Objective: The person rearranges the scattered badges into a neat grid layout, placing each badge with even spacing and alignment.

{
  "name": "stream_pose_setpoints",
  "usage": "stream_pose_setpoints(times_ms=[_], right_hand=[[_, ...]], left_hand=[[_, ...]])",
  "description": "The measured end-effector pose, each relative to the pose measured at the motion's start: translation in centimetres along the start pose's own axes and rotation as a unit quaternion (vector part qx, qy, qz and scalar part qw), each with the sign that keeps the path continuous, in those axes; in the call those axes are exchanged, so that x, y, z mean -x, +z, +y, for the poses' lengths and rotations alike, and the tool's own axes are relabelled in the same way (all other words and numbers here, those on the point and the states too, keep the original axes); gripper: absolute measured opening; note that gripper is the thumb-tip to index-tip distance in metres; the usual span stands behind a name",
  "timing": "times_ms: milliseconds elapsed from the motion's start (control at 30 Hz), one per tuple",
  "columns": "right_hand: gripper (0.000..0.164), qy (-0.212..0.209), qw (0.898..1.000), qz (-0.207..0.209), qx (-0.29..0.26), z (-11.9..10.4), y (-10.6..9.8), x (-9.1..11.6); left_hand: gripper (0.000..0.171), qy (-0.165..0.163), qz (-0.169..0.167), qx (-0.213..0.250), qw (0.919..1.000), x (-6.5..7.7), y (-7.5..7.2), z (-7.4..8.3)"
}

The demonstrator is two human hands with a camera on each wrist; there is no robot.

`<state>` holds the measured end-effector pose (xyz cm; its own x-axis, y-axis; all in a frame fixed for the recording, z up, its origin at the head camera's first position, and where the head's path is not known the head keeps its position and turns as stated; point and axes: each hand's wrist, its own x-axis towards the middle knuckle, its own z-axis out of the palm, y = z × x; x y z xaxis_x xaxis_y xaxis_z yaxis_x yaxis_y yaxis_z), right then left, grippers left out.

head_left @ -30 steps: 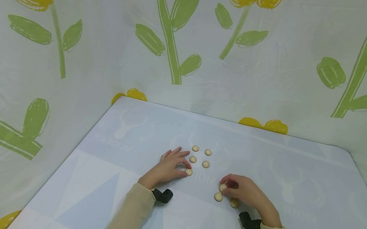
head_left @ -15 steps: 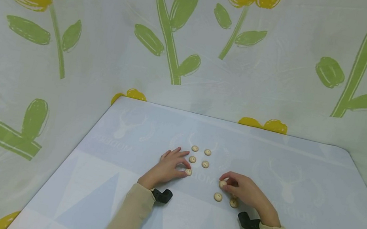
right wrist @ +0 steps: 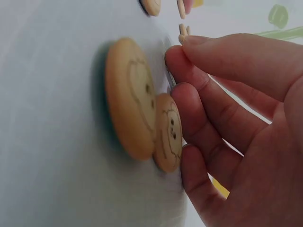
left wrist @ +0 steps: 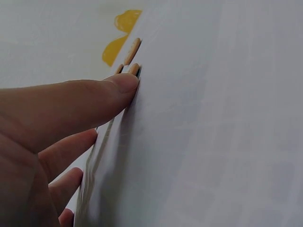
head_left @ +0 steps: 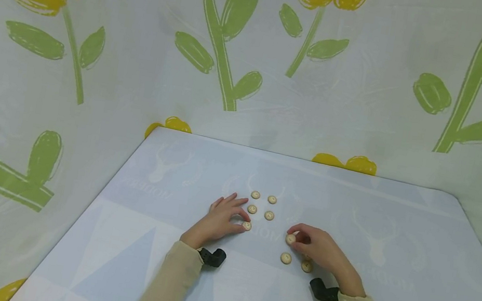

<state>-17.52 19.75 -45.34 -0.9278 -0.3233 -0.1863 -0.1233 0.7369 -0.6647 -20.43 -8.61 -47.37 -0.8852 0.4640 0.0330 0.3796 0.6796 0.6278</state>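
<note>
My left hand [head_left: 216, 222] rests on the table, thumb and index finger pinching a small round wooden disc [head_left: 247, 226]. In the left wrist view the thumb covers most of what it grips. To the right, my right hand [head_left: 322, 247] holds another wooden disc [head_left: 290, 239] by its edge between thumb and fingertips. Two discs, one of them [right wrist: 130, 99] nearest the camera and the other [right wrist: 168, 132] beside the curled fingers, show drawn faces in the right wrist view. A further disc [head_left: 286, 258] lies just below the right fingertips.
Beyond the left hand, several matching discs stand in two short rows, including a back right disc [head_left: 272, 199] and a front left disc [head_left: 252, 209]. The pale blue table [head_left: 127, 269] meets a flower-print curtain [head_left: 134, 49] at its back and left edges.
My right hand has shifted slightly away from me and to the left, carrying its disc off the loose ones below. The left hand keeps its place and its pinch.
</note>
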Motion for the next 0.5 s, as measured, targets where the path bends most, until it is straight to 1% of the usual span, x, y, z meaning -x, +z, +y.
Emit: stream_pose_setpoints(times_ms=[200, 500], right_hand=[[0.019, -0.003, 1.0, 0.011, 0.006, -0.27, 0.36, -0.11], [0.019, 0.008, 1.0, 0.018, 0.0, -0.8, 0.91, -0.25]], left_hand=[[0.015, -0.002, -0.001, 0.001, 1.0, 0.01, -0.02, 0.04], [0.014, -0.005, 0.0, -0.001, 1.0, -0.05, 0.01, 0.02]])
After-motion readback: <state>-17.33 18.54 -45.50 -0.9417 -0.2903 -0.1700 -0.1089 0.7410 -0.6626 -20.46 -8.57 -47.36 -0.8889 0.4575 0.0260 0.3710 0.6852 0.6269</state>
